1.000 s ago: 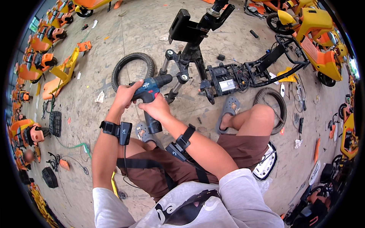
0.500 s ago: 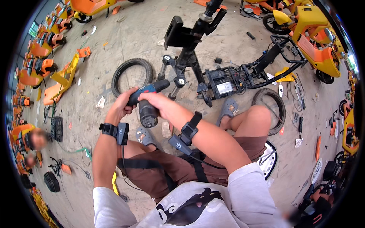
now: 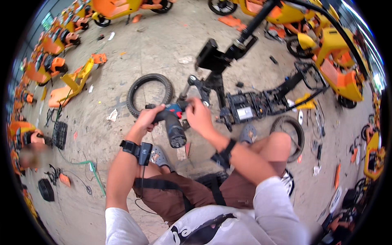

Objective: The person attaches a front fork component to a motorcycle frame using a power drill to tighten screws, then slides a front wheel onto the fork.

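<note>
A blue and black cordless drill lies sideways in front of me, its dark grip and battery end hanging toward my lap. My left hand is wrapped round the rear of its body. My right hand has its fingers curled at the drill's nose, beside the dark chuck; whatever they pinch is too blurred to make out. Just beyond, the metal fork clamp of a stripped scooter's black steering column stands tilted to the right. A black bracket is fixed on the column.
The bare black scooter frame stretches right. One loose tyre lies beyond my left hand; another tyre is beside my right knee. A yellow body panel, cables and scraps litter the concrete. Yellow-orange scooters line the surroundings.
My right hand has left the drill's grip and moved to its nose. The drill now sits slightly right and lower in view, its grip hanging more to the right. The view has shifted.
</note>
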Motion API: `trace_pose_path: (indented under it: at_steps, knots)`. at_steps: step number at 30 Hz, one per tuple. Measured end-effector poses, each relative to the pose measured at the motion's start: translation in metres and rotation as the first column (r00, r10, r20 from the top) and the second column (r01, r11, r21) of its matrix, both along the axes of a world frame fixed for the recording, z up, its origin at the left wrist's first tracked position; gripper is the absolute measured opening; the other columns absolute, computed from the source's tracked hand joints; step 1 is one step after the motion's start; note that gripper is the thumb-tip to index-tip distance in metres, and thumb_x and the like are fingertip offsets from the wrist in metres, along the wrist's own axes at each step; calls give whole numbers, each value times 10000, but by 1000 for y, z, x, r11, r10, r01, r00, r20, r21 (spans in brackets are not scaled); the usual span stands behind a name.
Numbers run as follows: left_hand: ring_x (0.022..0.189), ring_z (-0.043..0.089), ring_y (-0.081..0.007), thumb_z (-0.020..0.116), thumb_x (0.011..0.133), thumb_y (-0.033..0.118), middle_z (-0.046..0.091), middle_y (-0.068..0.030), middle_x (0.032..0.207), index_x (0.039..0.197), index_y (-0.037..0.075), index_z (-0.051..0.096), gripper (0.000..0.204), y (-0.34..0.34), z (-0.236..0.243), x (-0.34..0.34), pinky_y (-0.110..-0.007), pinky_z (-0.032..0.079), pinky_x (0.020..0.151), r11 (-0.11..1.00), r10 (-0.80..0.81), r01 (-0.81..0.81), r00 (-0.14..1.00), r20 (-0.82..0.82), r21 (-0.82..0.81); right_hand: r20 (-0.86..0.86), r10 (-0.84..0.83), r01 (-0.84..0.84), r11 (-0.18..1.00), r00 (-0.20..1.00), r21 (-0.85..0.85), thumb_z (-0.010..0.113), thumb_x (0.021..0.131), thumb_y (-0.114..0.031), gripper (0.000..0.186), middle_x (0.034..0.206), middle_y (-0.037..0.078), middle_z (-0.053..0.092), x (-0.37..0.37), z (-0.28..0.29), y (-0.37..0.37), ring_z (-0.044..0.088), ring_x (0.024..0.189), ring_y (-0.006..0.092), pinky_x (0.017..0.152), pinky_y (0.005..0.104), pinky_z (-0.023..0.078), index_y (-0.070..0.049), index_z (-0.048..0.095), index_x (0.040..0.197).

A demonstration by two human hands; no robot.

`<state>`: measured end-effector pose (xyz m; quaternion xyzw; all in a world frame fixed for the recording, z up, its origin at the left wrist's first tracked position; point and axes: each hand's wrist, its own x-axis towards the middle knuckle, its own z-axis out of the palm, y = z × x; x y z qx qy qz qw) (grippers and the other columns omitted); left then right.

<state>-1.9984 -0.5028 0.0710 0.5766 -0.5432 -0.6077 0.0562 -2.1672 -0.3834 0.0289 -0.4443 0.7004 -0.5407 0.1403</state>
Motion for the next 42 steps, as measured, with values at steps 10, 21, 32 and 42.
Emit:
trace_pose_path:
  at_steps: [10,21,32,42]
  knots:
    - [355,305,-78,695,817,525,457,-30,524,709,71,604,474,-7,-7,7,-251,174,350,998,51,-49,997,-53,33,213,-162,187,977,964,-103,851,726,-332,1002,1464,236,366,125,-25,20,360,1362,380,1117,461,307,10,282,1476]
    - [370,319,-71,690,837,486,479,-32,554,749,65,587,442,-5,-7,4,-246,188,352,997,69,-66,995,-70,50,421,36,98,951,906,-292,776,808,-237,732,1400,189,493,101,-36,29,482,1297,316,1045,405,413,11,427,1402]
    - [373,317,-68,676,829,523,473,-18,546,720,72,589,472,-12,-3,4,-251,192,350,1000,8,-9,999,-32,-24,880,111,-398,861,-462,-318,278,991,-608,751,1162,191,612,41,-7,10,613,1034,326,1009,525,434,36,476,1323]
    - [386,299,-56,706,822,501,461,13,531,698,78,583,458,-11,-11,7,-242,166,370,999,38,-40,997,-68,-25,414,351,120,864,-840,-489,477,955,-571,721,1123,161,585,81,-6,6,632,911,238,819,340,555,47,444,1326]
